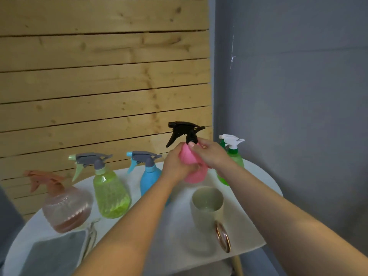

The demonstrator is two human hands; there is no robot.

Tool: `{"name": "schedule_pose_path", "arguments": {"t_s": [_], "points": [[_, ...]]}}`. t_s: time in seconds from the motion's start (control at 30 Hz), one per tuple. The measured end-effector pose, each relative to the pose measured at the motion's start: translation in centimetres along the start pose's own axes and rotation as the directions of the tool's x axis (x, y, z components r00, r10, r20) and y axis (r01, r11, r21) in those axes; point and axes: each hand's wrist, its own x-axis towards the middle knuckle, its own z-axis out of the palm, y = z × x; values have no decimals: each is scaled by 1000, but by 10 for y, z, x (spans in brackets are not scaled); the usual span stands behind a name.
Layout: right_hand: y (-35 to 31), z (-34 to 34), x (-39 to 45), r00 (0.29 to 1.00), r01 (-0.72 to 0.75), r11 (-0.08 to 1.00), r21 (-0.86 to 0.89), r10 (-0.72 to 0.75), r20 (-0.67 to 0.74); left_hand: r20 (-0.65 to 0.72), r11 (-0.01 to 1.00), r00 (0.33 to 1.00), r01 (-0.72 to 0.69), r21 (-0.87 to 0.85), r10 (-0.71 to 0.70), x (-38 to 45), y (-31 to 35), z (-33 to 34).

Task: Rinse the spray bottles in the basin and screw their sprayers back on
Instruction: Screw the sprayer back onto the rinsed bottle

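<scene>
The pink spray bottle (194, 168) was held up above the far side of the white counter (175, 226), the left hand (177, 166) gripping its body while the right hand (207, 152) pinched the collar of its black sprayer (184, 132). The rounded counter stood before a wall of pale wooden slats (103, 76), with a grey wall (288, 96) to the right. Along the back stood a peach bottle (66, 208), a yellow-green bottle (111, 194), a blue bottle (150, 180) and, partly hidden behind the right hand, a green bottle (234, 162) with a white sprayer, while nearer lay a cup of water (207, 206), a grey cloth (55, 253) and a copper-rimmed lid (224, 237).
</scene>
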Motion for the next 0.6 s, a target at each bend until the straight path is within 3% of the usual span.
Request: {"name": "schedule_pose_path", "arguments": {"t_s": [0.2, 0.3, 0.47, 0.6], "points": [[44, 14, 16, 992, -114, 993, -17, 115, 61, 74, 996, 995, 68, 55, -72, 11, -46, 22], [54, 17, 16, 985, -141, 987, -74, 147, 86, 73, 994, 992, 105, 0, -105, 6, -55, 27], [55, 18, 18, 985, -143, 986, -83, 150, 89, 55, 991, 989, 136, 13, -137, 2, -47, 31], [53, 11, 9, 980, -185, 980, -78, 190, 56, 94, 954, 950, 296, 43, -299, -5, -20, 30]]}}
